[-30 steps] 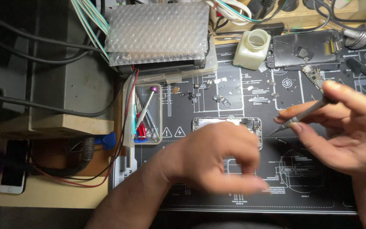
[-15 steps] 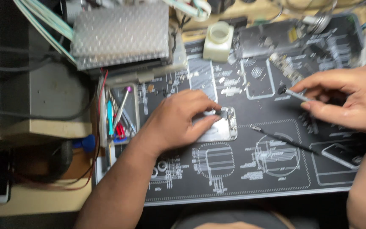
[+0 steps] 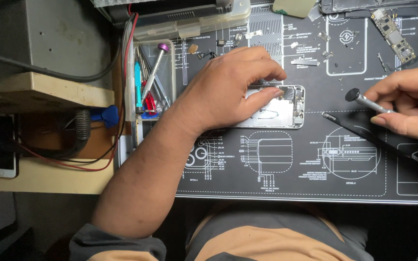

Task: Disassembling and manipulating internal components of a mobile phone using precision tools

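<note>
Left hand (image 3: 228, 87) laid palm-down over the silver, rounded-corner opened phone housing (image 3: 286, 108), fingers curled narrow and pressing on its upper edge and left half; housing pinned flat on the black printed work mat (image 3: 276, 169), near the mat's middle. Right half of the housing exposed, showing metal interior and a small dark component at the top right corner.

Right hand (image 3: 407, 104) at the right edge of view, fingers pinched closed around the slim metal screwdriver with a round black cap (image 3: 361, 99); cap end pointing left toward the housing, just beside it but apart. Tip end hidden inside the fingers.

Long thin black probe-like tool (image 3: 364, 135) lying diagonally on the mat below the right hand, apart from the housing.

Clear plastic tool tray (image 3: 165, 53) to the left of the left hand, holding a purple-capped metal driver (image 3: 155, 67), a teal-handled tool (image 3: 137, 84) and a red-handled tool (image 3: 149, 101).

Small loose screws and metal brackets (image 3: 306, 60) scattered on the mat above the housing. Green circuit board (image 3: 393, 34) at the upper right of the mat.

Off the mat to the left: blue plastic pry piece (image 3: 103, 115), red wire (image 3: 64, 162), grey metal box (image 3: 39, 34), and a white-framed smartphone (image 3: 2, 147) lying on the pale wooden bench (image 3: 44, 179).
</note>
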